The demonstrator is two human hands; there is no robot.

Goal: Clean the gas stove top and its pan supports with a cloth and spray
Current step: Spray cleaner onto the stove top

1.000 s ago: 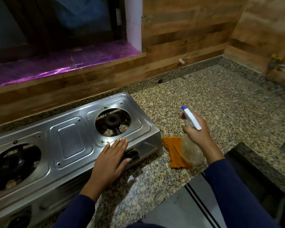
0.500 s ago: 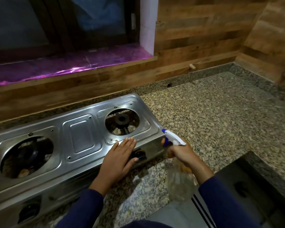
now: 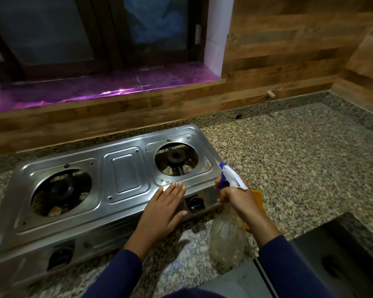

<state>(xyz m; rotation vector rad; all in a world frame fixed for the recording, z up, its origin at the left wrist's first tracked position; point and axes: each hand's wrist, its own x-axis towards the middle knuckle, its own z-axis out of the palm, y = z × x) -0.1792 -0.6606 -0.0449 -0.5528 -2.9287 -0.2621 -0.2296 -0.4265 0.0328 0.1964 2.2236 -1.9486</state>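
Speckled granite counter meets a wood-panelled wall. The left hand lies flat, fingers straight, on the front rim of the steel stove, which stretches away to that hand's left. The right hand is wrapped round the neck of the spray bottle, nozzle aimed at the burner beyond the left fingertips. The thin clear bottle looks light and easily dented, so the neck is the sound hold. Just behind the right hand lies the soft orange cloth.
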